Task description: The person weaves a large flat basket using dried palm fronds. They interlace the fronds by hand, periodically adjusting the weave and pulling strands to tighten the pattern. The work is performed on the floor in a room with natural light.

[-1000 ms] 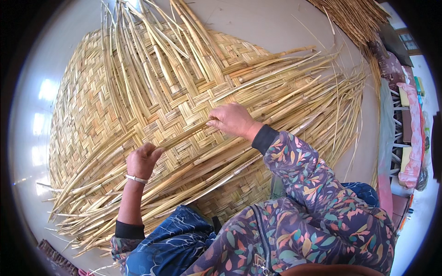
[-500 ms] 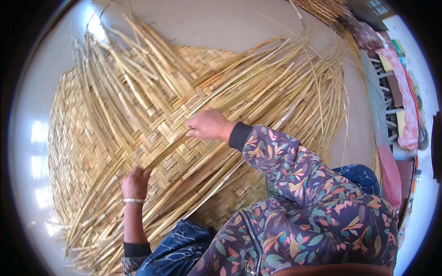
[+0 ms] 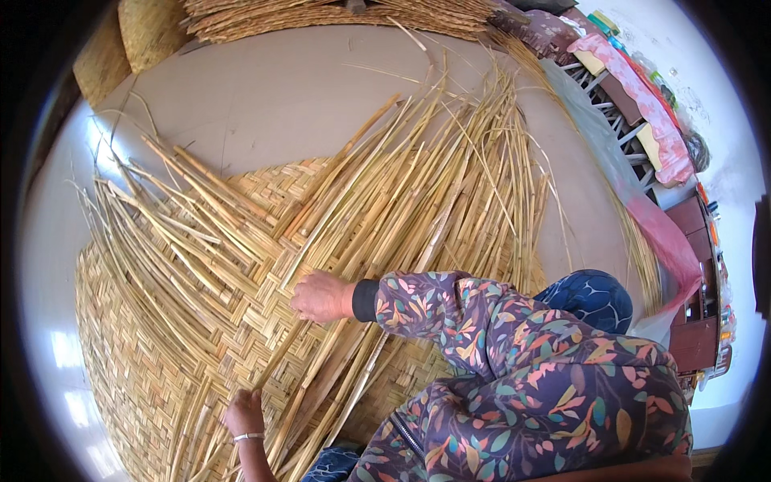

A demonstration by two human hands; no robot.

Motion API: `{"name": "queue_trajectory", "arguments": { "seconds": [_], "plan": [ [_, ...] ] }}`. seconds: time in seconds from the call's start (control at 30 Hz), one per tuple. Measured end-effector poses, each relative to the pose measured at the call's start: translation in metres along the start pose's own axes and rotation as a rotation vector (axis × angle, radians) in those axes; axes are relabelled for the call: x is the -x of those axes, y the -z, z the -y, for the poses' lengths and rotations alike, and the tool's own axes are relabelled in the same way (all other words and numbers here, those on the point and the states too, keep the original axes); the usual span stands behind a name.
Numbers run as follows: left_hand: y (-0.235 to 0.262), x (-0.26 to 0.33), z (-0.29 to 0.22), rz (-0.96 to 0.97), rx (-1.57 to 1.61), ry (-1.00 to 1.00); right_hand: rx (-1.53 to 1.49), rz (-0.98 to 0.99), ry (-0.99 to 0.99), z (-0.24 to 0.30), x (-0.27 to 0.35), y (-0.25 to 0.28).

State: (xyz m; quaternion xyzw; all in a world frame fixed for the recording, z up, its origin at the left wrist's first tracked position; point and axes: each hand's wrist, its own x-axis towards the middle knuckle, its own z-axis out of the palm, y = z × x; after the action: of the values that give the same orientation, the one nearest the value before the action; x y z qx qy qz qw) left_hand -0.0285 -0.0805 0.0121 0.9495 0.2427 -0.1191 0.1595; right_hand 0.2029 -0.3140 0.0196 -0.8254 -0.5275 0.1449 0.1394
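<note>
While the person leans over the work, the left hand (image 3: pixel 243 412) lies nearest, low on the woven mat (image 3: pixel 136 361), its fingers closed around the near end of a loose reed strip (image 3: pixel 277 361). Just beyond, the right hand (image 3: pixel 321 296) presses flat, fingers together, on the mat's weaving edge, where loose reeds (image 3: pixel 418 201) fan far and right across the floor (image 3: pixel 265 88). Farthest off lies a reed bundle (image 3: pixel 321 16); shelves (image 3: pixel 642 104) stand far right.

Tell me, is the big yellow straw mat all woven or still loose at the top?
Partly woven: the yellow woven straw mat is tight below, while loose yellow straw strips fan out unwoven above.
</note>
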Motion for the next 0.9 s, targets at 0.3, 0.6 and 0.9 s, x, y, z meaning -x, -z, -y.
{"name": "queue_trajectory", "arguments": {
  "seconds": [0.3, 0.6, 0.9],
  "plan": [
    [-0.018, 0.004, 0.011, -0.051, 0.17, -0.039, -0.011, 0.211, -0.065, -0.007, 0.006, -0.001],
    [-0.03, -0.003, 0.014, 0.01, 0.212, -0.001, -0.018, 0.116, -0.049, -0.019, 0.01, -0.02],
    [-0.048, -0.006, 0.044, 0.075, 0.724, 0.108, -0.527, -0.388, -0.602, -0.093, -0.01, -0.008]
  ]
}}
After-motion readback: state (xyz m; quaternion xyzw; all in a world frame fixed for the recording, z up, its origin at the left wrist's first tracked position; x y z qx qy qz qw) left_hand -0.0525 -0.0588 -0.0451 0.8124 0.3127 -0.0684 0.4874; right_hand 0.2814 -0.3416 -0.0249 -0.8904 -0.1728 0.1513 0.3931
